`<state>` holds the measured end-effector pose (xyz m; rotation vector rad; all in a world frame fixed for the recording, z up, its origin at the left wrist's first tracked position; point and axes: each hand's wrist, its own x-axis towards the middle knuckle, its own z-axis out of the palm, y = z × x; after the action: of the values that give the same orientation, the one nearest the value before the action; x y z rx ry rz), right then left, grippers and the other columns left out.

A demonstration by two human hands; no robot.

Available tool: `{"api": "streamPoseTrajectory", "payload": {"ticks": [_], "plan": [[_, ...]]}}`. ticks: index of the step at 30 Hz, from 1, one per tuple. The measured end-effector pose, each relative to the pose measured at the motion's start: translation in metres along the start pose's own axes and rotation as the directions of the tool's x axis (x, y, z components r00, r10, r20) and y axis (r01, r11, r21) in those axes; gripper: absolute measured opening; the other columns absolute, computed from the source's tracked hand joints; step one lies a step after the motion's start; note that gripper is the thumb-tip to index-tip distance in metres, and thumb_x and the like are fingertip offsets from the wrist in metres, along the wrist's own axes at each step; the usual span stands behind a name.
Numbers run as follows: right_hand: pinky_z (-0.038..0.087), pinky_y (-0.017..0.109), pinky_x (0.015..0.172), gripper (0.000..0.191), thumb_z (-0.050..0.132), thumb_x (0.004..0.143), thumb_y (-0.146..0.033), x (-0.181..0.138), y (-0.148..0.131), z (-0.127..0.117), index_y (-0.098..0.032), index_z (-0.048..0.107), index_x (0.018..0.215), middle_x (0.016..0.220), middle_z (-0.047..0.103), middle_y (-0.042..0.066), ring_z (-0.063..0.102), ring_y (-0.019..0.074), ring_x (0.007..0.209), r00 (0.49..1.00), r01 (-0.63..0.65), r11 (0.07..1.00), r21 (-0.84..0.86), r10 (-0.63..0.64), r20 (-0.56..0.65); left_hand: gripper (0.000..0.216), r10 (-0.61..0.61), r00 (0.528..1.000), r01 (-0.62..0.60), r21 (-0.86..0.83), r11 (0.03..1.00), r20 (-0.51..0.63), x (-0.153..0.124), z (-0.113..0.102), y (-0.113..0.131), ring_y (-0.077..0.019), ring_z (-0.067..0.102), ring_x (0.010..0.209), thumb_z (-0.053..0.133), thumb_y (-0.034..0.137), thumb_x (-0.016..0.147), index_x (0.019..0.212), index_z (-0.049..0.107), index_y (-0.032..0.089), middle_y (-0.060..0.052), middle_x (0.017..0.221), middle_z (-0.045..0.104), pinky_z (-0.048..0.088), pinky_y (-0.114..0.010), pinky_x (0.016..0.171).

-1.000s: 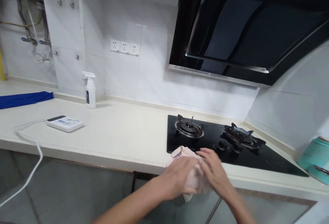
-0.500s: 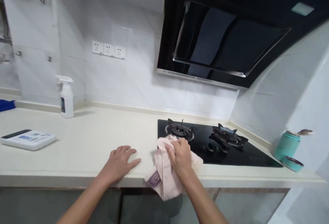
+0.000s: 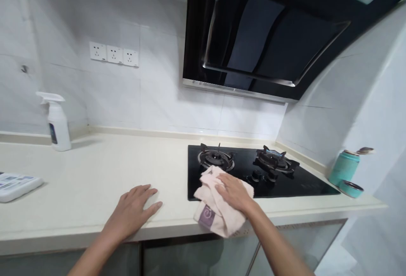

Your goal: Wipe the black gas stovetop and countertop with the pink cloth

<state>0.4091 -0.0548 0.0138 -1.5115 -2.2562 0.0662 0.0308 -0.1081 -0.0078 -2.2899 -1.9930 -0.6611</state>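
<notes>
A pale pink towel (image 3: 213, 191) with a purple label lies over the front left part of the black gas cooktop (image 3: 294, 185) and hangs past the counter's front edge. On top of it, my right hand (image 3: 234, 191) presses down and holds it, fingers pointing to the left. My left hand (image 3: 135, 209) rests on the pale counter (image 3: 127, 162) left of the cooktop, fingers spread, with nothing in it. Just behind the towel is the left burner (image 3: 216, 158), with the control knobs (image 3: 261, 176) to the right of my right hand.
A white spray bottle (image 3: 58, 128) stands at the back left, and a white box-like device (image 3: 19, 186) lies at the left edge. A turquoise jar (image 3: 344, 168) and small bowl (image 3: 351, 189) sit at the right end. Overhead hangs a black range hood (image 3: 253, 43).
The view has turned a little to the right. My right hand lies flatter on the towel, which has moved slightly to the right and spread. My left hand stays on the counter.
</notes>
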Motion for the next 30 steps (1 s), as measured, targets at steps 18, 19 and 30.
{"api": "streamPoseTrajectory", "payload": {"ticks": [18, 19, 30], "plan": [[0.029, 0.06, 0.113, 0.065, 0.05, 0.095, -0.065, -0.007, -0.063, 0.016, -0.021, 0.055, 0.142, 0.153, 0.052, 0.018, 0.045, 0.0386, 0.139, 0.992, -0.122, 0.99, -0.071, 0.12, -0.023, 0.057, 0.034, 0.997, -0.033, 0.011, 0.999, -0.069, 0.002, 0.007, 0.004, -0.0361, 0.051, 0.138, 0.05, 0.063, 0.091, 0.127, 0.07, 0.025, -0.014, 0.145, 0.062, 0.04, -0.054, 0.109], [0.03, 0.059, 0.113, 0.062, 0.051, 0.095, -0.065, -0.01, -0.083, 0.021, -0.022, 0.056, 0.139, 0.151, 0.053, 0.016, 0.046, 0.037, 0.138, 1.0, -0.028, 0.999, -0.043, 0.028, 0.0, 0.056, 0.039, 0.996, -0.037, 0.022, 0.999, -0.08, 0.003, 0.009, 0.0, -0.0362, 0.052, 0.137, 0.049, 0.063, 0.091, 0.127, 0.07, 0.025, -0.014, 0.144, 0.063, 0.041, -0.054, 0.108], [0.04, 0.044, 0.102, 0.057, 0.05, 0.093, -0.076, -0.039, -0.107, 0.027, -0.026, 0.061, 0.118, 0.123, 0.066, 0.005, 0.054, 0.0246, 0.118, 0.898, 0.431, 0.902, -0.037, -0.433, -0.075, 0.053, 0.122, 0.992, -0.123, 0.085, 0.989, 0.008, 0.011, 0.006, -0.022, -0.0289, 0.052, 0.141, 0.036, 0.053, 0.098, 0.134, 0.068, 0.03, -0.005, 0.145, 0.065, 0.045, -0.047, 0.111]]}}
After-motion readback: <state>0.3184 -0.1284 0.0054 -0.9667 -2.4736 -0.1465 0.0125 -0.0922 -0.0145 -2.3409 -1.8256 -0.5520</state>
